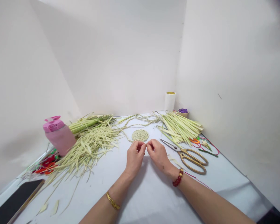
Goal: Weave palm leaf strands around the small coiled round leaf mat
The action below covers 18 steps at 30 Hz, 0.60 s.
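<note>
Far left of the grip: pink bottle (60, 138), upright; red craft pieces (46, 166) at its foot; dark flat object (16, 200) nearer the wearer. Between bottle and grip: loose heap of pale strips (91, 144), green stalks (90, 123) behind it, a few strip ends trailing toward the wearer.

At the grip: left hand (134, 158) has thumb and forefinger pinched closed; right hand (159, 157) mirrors it, the two sets of fingertips meeting or nearly so. Cannot tell what, if anything, lies between them (too small to make out). Coiled disc (140, 135) lies flat just beyond the pinch; contact with the left hand unclear. Braided cord (130, 119) runs farther back, behind the disc.

Right of the grip: scissors (186, 155), just beside the right hand, blades slightly parted and pointing away; second strip bundle (182, 127) beyond them.

Technique, my judgement: fine pinching calls for light, even pressure, wrists steady, one hand anchoring while the other makes small adjustments. Keep knuckles off the disc so its coils lie flat, and the right wrist clear of the scissors.
</note>
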Motion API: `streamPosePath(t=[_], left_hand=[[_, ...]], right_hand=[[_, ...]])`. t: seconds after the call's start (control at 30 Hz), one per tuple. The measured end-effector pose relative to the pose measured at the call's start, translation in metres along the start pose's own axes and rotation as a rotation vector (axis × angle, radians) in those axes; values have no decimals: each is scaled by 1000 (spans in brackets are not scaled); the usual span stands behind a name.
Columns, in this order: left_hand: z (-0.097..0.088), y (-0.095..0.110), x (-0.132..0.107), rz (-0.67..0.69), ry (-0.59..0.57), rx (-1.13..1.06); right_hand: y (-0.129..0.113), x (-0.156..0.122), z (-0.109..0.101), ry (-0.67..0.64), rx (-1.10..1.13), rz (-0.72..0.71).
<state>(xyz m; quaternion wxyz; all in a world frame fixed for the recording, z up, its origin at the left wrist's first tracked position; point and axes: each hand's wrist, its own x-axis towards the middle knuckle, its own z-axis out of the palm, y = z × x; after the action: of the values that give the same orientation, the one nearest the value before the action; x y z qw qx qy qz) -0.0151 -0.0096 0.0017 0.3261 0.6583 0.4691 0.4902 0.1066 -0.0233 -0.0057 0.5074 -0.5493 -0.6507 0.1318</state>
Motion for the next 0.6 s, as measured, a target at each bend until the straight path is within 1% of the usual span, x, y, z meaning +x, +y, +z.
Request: streamPosePath(t=[0.07,0.13,0.3,0.4,0.47,0.6], left_hand=[[0,2,0,-10,-5,-28],[1,4,0,-48,-23,-99],[2,4,1,-212,-118,-351],[2,3,2,-300,-139,-441],[3,2,2,-322,-132,-459],[4,2,2,-322,-116,-474]], right_hand=[[1,1,1,-3,-31,-25],[2,1,1,9,-86,-75],[5,3,0,35,-156,-177],[6,3,0,57,-146,-173],[7,2,0,78,-146,-180],[7,0,1,85,-161,-265]])
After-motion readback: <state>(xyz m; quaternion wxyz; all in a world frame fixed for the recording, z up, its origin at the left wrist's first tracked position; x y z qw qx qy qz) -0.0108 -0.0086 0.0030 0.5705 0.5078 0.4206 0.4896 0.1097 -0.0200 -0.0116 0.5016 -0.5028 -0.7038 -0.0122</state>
